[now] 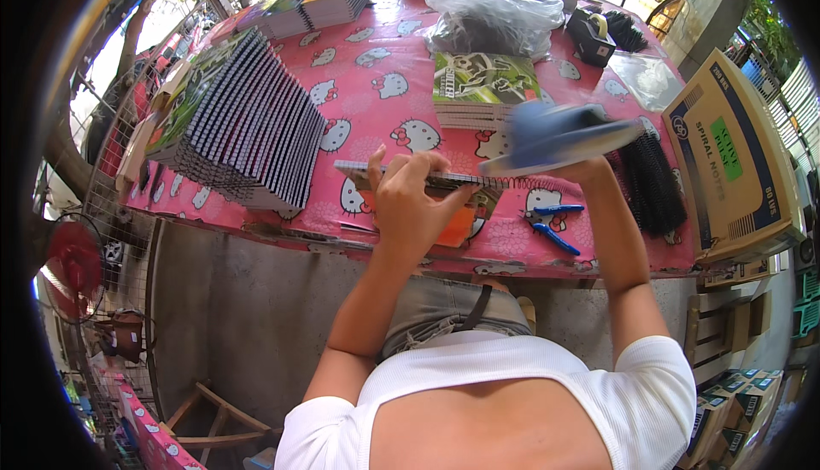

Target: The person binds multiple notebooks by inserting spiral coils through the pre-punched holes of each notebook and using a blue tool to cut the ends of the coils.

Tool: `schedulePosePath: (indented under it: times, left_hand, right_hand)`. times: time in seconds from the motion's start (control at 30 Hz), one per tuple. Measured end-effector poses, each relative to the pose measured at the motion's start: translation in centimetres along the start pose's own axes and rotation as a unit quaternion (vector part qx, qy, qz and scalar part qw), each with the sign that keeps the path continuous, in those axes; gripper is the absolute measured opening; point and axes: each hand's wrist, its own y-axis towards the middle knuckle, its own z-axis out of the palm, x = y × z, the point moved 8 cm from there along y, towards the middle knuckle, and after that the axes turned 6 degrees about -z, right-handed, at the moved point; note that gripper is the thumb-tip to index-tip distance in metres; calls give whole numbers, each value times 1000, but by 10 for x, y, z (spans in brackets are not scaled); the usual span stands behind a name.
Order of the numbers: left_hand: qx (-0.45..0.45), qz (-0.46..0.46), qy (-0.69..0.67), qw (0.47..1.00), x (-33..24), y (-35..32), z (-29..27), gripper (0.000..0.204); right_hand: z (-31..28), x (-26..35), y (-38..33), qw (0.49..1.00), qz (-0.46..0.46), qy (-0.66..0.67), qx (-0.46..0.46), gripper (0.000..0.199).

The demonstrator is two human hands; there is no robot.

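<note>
My left hand (403,195) is closed on a notebook (453,181), held up with its bound edge on top near the table's front edge. A dark spiral coil (517,184) runs along that edge and sticks out past its right end. My right hand (581,169) grips a blue and grey handheld tool (568,137), smeared by motion, so its exact kind cannot be made out. The tool's tip is close to the coil by the notebook's right end. Below it on the table lie blue-handled pliers (555,224).
Stacked spiral notebooks (243,124) rise at the left. Green-covered notebooks (483,81) lie behind my hands, with a clear plastic bag (491,17) beyond. Black coils (649,184) lie at the right, beside a cardboard box (739,154). A tape dispenser (591,38) stands farther back.
</note>
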Motion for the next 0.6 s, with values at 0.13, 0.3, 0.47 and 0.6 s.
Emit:
schedulePosePath:
  times: [0.13, 0.3, 0.47, 0.6]
  left_hand:
    - [46, -62, -53, 996, 9, 0, 0, 52]
    - [13, -42, -9, 999, 11, 9, -19, 55]
    - [-13, -59, 81, 995, 45, 14, -35, 40]
    - [-20, -55, 48, 997, 56, 10, -37, 41]
  right_hand:
    - [18, 10, 3, 996, -14, 92, -14, 57]
    - [27, 25, 30, 932, -84, -353, 9, 60]
    - [50, 32, 45, 930, -66, -361, 22, 54]
    - [60, 46, 36, 976, -93, 197, 25, 44]
